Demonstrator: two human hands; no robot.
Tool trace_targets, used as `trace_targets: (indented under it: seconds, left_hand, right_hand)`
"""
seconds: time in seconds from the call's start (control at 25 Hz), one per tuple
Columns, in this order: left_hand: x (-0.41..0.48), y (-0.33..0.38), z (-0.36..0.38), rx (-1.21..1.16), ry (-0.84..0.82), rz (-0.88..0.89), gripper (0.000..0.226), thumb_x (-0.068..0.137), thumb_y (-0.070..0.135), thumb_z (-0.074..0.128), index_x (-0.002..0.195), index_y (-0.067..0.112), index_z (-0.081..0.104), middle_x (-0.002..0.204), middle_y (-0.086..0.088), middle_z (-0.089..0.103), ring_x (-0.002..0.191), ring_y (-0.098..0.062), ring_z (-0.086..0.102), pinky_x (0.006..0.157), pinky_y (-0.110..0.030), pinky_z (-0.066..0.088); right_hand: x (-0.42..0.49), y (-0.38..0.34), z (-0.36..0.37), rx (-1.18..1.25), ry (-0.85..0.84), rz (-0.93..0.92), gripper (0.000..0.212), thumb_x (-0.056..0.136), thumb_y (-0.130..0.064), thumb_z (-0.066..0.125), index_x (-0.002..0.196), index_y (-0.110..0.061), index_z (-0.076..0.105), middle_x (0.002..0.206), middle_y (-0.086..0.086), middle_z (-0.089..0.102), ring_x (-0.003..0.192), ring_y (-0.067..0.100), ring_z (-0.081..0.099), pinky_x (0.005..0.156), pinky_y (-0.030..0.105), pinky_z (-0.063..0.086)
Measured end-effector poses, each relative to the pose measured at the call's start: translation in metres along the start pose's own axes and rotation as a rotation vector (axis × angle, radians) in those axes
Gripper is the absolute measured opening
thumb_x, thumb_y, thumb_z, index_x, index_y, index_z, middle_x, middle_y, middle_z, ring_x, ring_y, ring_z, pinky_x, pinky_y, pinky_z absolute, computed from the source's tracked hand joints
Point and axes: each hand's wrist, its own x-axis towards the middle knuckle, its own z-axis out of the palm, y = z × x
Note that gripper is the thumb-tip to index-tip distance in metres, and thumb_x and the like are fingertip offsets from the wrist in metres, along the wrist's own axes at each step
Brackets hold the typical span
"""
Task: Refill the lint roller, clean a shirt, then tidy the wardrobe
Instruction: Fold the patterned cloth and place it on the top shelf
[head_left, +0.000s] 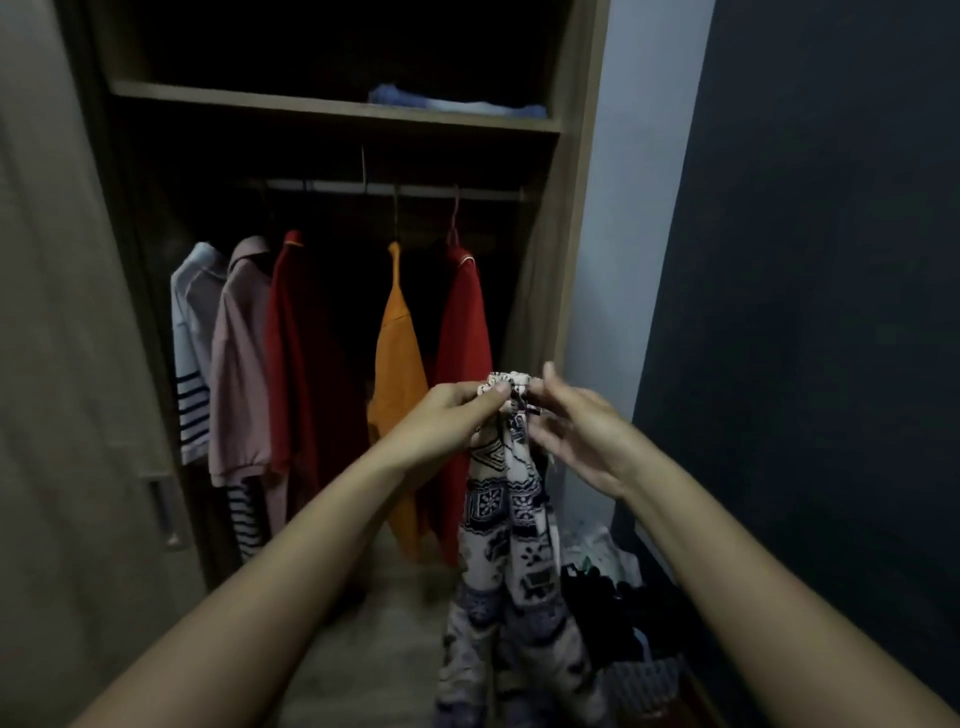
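Note:
I stand before an open wardrobe (540, 291). A white garment with a dark blue pattern (511, 561) hangs down from my hands in front of it. My left hand (452, 415) pinches its gathered top edge. My right hand (576, 431) holds the same edge from the right, fingers partly spread. On the rail (384, 188) hang a white striped shirt (189, 353), a pink shirt (241, 364), a dark red shirt (296, 358), an orange shirt (397, 374) and a red shirt (465, 332). No lint roller is in view.
Folded blue cloth (457, 101) lies on the upper shelf (311, 106). The wardrobe door (67, 415) stands open at the left. A heap of dark and light clothes in a basket (618, 597) sits low at the right against a dark wall (831, 312).

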Motion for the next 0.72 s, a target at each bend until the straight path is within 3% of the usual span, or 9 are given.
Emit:
trace_targets:
  seconds: [0.12, 0.2, 0.28, 0.36, 0.44, 0.52, 0.6, 0.72]
  left_hand:
    - [-0.007, 0.004, 0.007, -0.021, 0.078, 0.071, 0.024, 0.087, 0.022, 0.065, 0.107, 0.01, 0.069, 0.097, -0.008, 0.074, 0.09, -0.017, 0.071, 0.077, -0.021, 0.056]
    - [-0.008, 0.007, 0.012, -0.081, 0.166, 0.097, 0.02, 0.087, 0.014, 0.064, 0.103, 0.004, 0.069, 0.088, -0.007, 0.075, 0.08, -0.017, 0.072, 0.065, -0.018, 0.055]
    - [-0.006, 0.011, 0.012, -0.097, 0.229, 0.095, 0.015, 0.09, 0.007, 0.057, 0.096, 0.002, 0.07, 0.079, -0.005, 0.075, 0.072, -0.017, 0.071, 0.06, -0.019, 0.055]
    - [-0.005, 0.014, 0.007, -0.103, 0.205, 0.094, 0.02, 0.089, 0.001, 0.05, 0.093, 0.003, 0.069, 0.081, -0.01, 0.074, 0.074, -0.02, 0.069, 0.064, -0.025, 0.057]
    - [-0.009, 0.019, -0.002, -0.149, 0.102, 0.1, 0.025, 0.085, -0.005, 0.048, 0.095, 0.005, 0.069, 0.084, -0.011, 0.073, 0.074, -0.019, 0.069, 0.068, -0.027, 0.057]
    - [-0.012, 0.026, -0.014, -0.108, 0.067, 0.092, 0.026, 0.074, 0.001, 0.054, 0.094, 0.007, 0.068, 0.082, -0.01, 0.071, 0.071, -0.016, 0.068, 0.064, -0.024, 0.056]
    - [-0.013, 0.032, -0.027, 0.028, 0.163, 0.071, 0.025, 0.061, 0.008, 0.058, 0.084, 0.013, 0.066, 0.074, -0.005, 0.067, 0.062, -0.013, 0.063, 0.056, -0.019, 0.052]
    - [-0.018, 0.038, -0.038, 0.2, 0.28, 0.096, 0.026, 0.066, -0.007, 0.057, 0.078, 0.016, 0.06, 0.07, -0.001, 0.058, 0.051, -0.006, 0.052, 0.045, -0.016, 0.043]
  right_hand:
    - [-0.003, -0.003, -0.006, -0.046, -0.039, 0.016, 0.052, 0.098, -0.043, 0.029, 0.122, -0.004, 0.055, 0.113, -0.001, 0.057, 0.109, 0.012, 0.053, 0.099, 0.028, 0.038]
    - [-0.003, 0.001, -0.006, -0.1, -0.062, -0.018, 0.04, 0.098, -0.038, 0.034, 0.113, -0.013, 0.062, 0.108, -0.001, 0.061, 0.103, 0.013, 0.056, 0.094, 0.027, 0.041]
    - [-0.001, 0.006, -0.009, -0.334, 0.086, -0.13, 0.019, 0.091, -0.031, 0.055, 0.106, -0.022, 0.062, 0.112, 0.005, 0.06, 0.106, 0.02, 0.056, 0.084, 0.023, 0.046]
    - [0.0, 0.012, -0.019, -0.446, 0.21, -0.2, 0.057, 0.072, -0.037, 0.076, 0.12, -0.022, 0.047, 0.124, 0.005, 0.05, 0.115, 0.021, 0.051, 0.078, 0.015, 0.049]
    - [0.002, 0.016, -0.027, -0.368, 0.113, -0.154, 0.088, 0.058, -0.044, 0.082, 0.13, -0.018, 0.039, 0.126, 0.003, 0.056, 0.114, 0.019, 0.056, 0.089, 0.024, 0.05]
    - [0.002, 0.012, -0.025, -0.353, -0.021, -0.18, 0.066, 0.065, -0.029, 0.082, 0.122, -0.014, 0.053, 0.114, 0.003, 0.068, 0.103, 0.016, 0.065, 0.09, 0.028, 0.052]
    - [0.0, 0.005, -0.015, -0.365, -0.036, -0.275, 0.039, 0.071, -0.005, 0.076, 0.108, -0.012, 0.063, 0.106, 0.006, 0.071, 0.096, 0.016, 0.068, 0.085, 0.027, 0.054]
    - [-0.002, -0.002, -0.005, -0.429, -0.029, -0.362, 0.029, 0.07, -0.006, 0.077, 0.093, -0.023, 0.069, 0.101, 0.003, 0.072, 0.1, 0.02, 0.066, 0.093, 0.034, 0.05]
